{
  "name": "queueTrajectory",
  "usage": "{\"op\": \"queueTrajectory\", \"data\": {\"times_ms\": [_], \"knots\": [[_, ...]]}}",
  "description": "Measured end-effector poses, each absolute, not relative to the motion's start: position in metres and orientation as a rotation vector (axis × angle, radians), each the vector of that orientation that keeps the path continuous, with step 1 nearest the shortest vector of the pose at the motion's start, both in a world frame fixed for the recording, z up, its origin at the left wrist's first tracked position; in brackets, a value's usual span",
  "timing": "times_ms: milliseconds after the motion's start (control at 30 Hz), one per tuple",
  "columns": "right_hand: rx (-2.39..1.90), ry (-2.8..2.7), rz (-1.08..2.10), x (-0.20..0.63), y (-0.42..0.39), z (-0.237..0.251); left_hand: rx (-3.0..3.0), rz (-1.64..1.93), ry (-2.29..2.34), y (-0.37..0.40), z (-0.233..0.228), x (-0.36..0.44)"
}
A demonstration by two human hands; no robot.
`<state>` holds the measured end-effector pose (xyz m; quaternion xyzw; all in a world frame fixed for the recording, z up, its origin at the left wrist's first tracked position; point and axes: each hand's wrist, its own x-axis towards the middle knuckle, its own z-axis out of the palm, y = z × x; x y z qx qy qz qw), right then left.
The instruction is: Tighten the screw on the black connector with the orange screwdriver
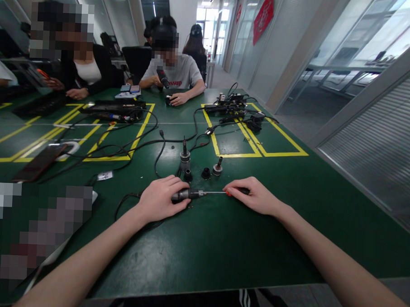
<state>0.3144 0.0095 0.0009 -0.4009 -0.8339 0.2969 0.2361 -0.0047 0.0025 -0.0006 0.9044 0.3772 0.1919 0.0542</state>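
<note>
My left hand [162,198] is wrapped round a dark, corded cylindrical power tool [181,195] lying sideways just above the green table. In my right hand [255,196] is a screwdriver [215,192] with a red and black handle. Its thin shaft points left, and its tip meets the tool's right end; whether it sits in a screw is too small to tell. Just beyond stand a metal cylinder with a shaft [184,160], a black cap [188,175], a second black cap [206,173] and a shorter metal part with a stem [218,167].
Black cables [165,140] run across the green table [221,253]. A phone [43,160] and a blurred-out screen [59,228] lie on the left. Cords and power strips [234,107] are heaped at the far right. A co-worker [174,73] holding a dark tool sits opposite.
</note>
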Motion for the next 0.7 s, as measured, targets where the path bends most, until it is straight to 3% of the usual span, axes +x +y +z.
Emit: {"op": "queueTrajectory", "data": {"times_ms": [700], "knots": [[-1.124, -2.035, 0.975, 0.3172, 0.0087, 0.0008, 2.773, 0.6, 1.136, 0.0032, -0.0035, -0.0056]]}}
